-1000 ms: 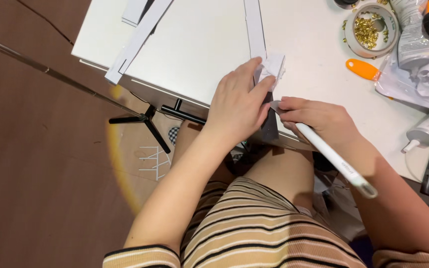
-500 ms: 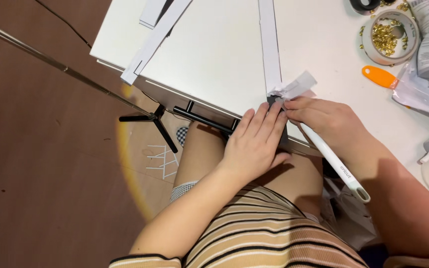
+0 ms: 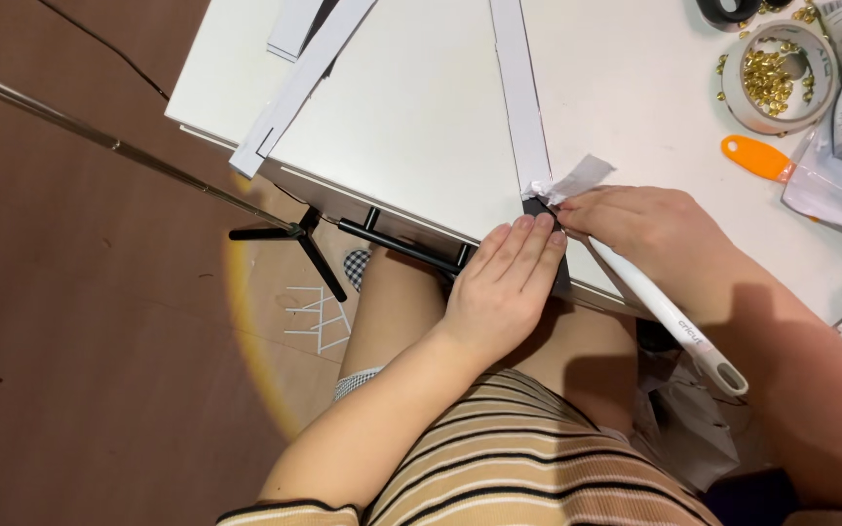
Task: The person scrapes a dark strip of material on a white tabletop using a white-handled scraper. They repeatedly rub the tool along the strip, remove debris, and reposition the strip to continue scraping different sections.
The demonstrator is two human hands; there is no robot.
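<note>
both hands (image 3: 509,282) on paper strip (image 3: 521,107)

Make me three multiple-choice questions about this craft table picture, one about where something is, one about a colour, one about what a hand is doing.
1. Where does the round tub of gold bits sit?
A. on the floor
B. at the table's far right
C. in the person's lap

2. What colour is the handle lying beside the tub?
A. orange
B. green
C. black

3. What is the left hand doing?
A. hanging off the table
B. holding a cup
C. pressing flat, fingers together, at the table edge

Answers: 1 B, it stands on the white tabletop up at the right; 2 A, it is bright orange; 3 C, the palm lies flat beside the right hand, which grips a white-handled tool at the end of a long white strip.
</note>
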